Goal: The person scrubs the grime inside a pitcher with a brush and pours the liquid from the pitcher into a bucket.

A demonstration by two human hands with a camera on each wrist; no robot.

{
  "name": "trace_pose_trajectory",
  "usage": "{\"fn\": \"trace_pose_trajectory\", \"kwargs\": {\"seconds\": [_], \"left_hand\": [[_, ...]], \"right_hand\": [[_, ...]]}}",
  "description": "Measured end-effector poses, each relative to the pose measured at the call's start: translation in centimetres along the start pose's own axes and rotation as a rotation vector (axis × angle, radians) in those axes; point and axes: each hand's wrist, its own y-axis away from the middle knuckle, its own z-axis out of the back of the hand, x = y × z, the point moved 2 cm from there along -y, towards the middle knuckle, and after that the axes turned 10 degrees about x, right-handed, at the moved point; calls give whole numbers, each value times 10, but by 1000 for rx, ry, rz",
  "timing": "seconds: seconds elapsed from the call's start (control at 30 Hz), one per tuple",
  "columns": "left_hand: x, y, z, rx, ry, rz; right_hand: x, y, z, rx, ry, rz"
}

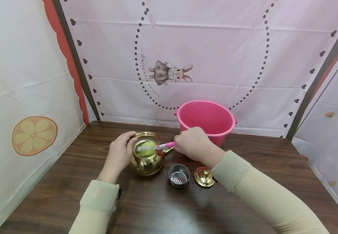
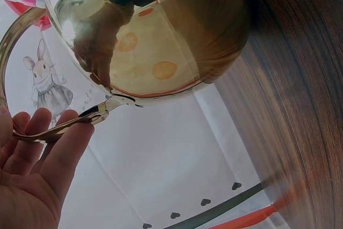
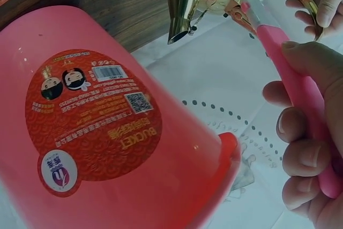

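The gold teapot (image 1: 147, 159) stands on the table (image 1: 69, 182), its handle (image 2: 48, 130) gripped by the left hand (image 1: 119, 155) for steadiness; the right hand (image 1: 193, 143) clasps the pink brush (image 1: 163, 146), poking its head inside; 2 removed parts lie beside.

Left hand (image 1: 118, 152) cupped, right hand (image 1: 193, 143) in closed grip.

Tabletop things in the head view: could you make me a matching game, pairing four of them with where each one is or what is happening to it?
Things:
1. shiny gold metal kettle
2. pink plastic bucket
3. small silver metal strainer cup
4. round gold lid with a knob

Places or states:
A. nearest the right sleeve
B. brush head inside it
C. at the table's back
D. between kettle and lid

Pairs: 1-B, 2-C, 3-D, 4-A
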Motion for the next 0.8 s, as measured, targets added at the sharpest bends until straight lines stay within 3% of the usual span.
{"fn": "trace_pose_trajectory", "kwargs": {"seconds": [0.8], "left_hand": [[2, 1, -1, -2, -11, -8]], "right_hand": [[14, -5, 13, -76, 55, -9]]}}
